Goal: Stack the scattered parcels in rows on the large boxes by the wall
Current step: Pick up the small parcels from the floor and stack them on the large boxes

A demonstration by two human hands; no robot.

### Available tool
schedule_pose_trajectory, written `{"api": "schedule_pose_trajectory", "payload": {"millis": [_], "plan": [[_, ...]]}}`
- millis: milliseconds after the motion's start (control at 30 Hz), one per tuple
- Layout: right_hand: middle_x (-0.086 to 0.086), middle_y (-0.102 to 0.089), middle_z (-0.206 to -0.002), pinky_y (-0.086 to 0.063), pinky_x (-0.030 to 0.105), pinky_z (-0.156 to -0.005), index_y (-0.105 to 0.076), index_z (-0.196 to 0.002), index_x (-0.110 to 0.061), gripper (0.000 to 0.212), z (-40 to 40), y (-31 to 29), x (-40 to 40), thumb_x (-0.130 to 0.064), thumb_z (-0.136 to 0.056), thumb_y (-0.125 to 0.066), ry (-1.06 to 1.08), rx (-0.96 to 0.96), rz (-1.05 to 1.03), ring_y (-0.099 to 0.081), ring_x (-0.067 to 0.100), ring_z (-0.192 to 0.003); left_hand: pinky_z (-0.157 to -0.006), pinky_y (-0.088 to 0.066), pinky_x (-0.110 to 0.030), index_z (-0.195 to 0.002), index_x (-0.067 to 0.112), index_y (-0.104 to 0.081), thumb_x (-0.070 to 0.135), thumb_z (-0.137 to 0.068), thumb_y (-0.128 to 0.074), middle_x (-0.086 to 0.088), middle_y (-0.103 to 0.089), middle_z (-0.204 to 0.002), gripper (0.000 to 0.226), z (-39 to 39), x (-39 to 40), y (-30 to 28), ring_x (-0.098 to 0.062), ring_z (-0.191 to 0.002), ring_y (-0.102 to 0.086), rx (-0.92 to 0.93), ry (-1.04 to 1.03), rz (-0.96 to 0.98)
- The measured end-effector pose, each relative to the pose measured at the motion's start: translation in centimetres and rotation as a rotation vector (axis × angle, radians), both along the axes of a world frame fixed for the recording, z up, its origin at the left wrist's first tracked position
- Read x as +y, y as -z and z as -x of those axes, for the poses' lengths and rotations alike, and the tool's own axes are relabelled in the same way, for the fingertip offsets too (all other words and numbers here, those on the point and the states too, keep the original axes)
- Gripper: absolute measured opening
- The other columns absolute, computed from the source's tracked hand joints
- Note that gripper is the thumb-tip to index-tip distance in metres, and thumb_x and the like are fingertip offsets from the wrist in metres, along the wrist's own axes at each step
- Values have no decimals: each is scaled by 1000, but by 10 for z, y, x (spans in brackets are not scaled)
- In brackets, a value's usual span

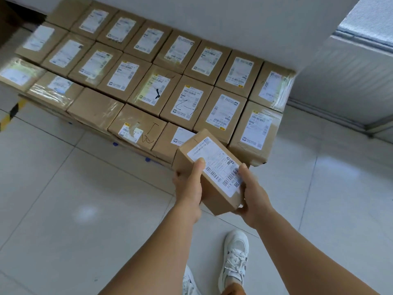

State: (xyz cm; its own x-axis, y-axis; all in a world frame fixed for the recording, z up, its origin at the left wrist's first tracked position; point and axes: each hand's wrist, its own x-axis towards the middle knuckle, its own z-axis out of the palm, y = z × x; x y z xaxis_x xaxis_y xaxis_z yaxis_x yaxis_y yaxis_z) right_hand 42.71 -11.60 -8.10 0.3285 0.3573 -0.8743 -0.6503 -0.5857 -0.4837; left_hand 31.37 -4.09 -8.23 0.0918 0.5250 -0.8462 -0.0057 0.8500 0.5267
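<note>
While the person stands on the tiled floor (pixel 74 199) facing the wall (pixel 234 24), a small brown parcel (pixel 209 173) is carried in both hands at chest-front, just short of the near edge of the stack.

Grip: left hand (pixel 188 184) clamped on the parcel's left side, thumb lying over the top face at the edge of the shipping label (pixel 217 165); fingers go under and are hidden. Right hand (pixel 254 194) clamped on the near right corner, thumb on top, fingers curled beneath. Parcel is tilted, its far end raised toward 12 o'clock.

Stack: rows of parcels (pixel 148 67) sit label-up on the large boxes (pixel 253 154) by the wall, running from 10 o'clock to 1 o'clock. The front row looks unfinished; one low parcel (pixel 170 143) at 12 o'clock lies just beyond the carried one, partly hidden by it.

Handling, judged: cardboard looks stiff, with square edges and no sag between the hands, so it should bear a side-to-side squeeze. Both wrists look relaxed, so it is probably light, though contents cannot be told. Bare card gives good friction; the label and the clear tape seen on neighbouring parcels would be slicker. Best hold seems to be on opposite long sides near the middle, palms on bare card, thumbs on top, which leaves the underside free for setting down flat.

White trainers (pixel 235 258) at 6 o'clock.
</note>
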Motion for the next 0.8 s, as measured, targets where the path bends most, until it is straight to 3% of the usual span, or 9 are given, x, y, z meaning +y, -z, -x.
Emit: {"api": "schedule_pose_trajectory", "payload": {"millis": [100,200,367,467,600,700,800], "plan": [[1,-67,-107,-51,53,-85,-59,-116,-29,41,-17,-2,-21,-57,-86,-54,0,38,-12,-64,30,-99,-90,-53,-46,-137,29,-36,51,-72,-71,-3,-64,-116,77,-18,-18,6,-22,-104,-61,-62,30,20],[2,-66,-106,-54,45,-72,-54,-123,-26,47,-33,4,-39,-53,-85,-60,23,-12,2,-64,29,-95,-82,-56,-42,-134,34,-40,55,-63,-67,-4,-66,-115,79,-33,-35,16,-24,-104,-63,-123,77,74],[1,-66,-114,-53,51,-82,-52,-124,-30,47,-55,28,-64,-50,-82,-64,33,-45,-21,-63,26,-104,-66,-56,-36,-132,33,-47,57,-69,-62,-7,-68,-117,70,-56,-54,42,-27,-106,-63,-179,120,136],[1,-60,-121,-52,51,-85,-53,-117,-31,33,-61,40,-70,-39,-87,-64,12,-50,-37,-54,29,-114,-68,-56,-38,-133,31,-46,47,-92,-49,-10,-67,-113,44,-65,-62,62,-27,-103,-63,-115,172,148],[1,-66,-110,-51,47,-88,-56,-106,-31,25,-69,56,-68,-13,-90,-62,-6,-121,-50,-59,25,-108,-81,-56,-42,-134,27,-41,37,-100,-41,-11,-63,-113,35,-69,-73,81,-25,-104,-61,-84,145,257],[-1,-62,-113,-50,39,-85,-59,-92,-22,19,-72,62,-62,-3,-88,-61,-51,-206,-45,-60,22,-100,-70,-55,-35,-136,23,-39,32,-103,-36,-9,-61,-112,35,-74,-76,92,-23,-97,-61,31,129,301],[-12,-53,-127,-47,24,-73,-54,-75,-14,18,-69,69,-50,-6,-88,-63,-70,-261,-72,-60,10,-94,-65,-54,-31,-134,19,-42,28,-102,-35,-10,-58,-121,34,-88,-74,101,-26,-104,-59,209,141,313]]}}
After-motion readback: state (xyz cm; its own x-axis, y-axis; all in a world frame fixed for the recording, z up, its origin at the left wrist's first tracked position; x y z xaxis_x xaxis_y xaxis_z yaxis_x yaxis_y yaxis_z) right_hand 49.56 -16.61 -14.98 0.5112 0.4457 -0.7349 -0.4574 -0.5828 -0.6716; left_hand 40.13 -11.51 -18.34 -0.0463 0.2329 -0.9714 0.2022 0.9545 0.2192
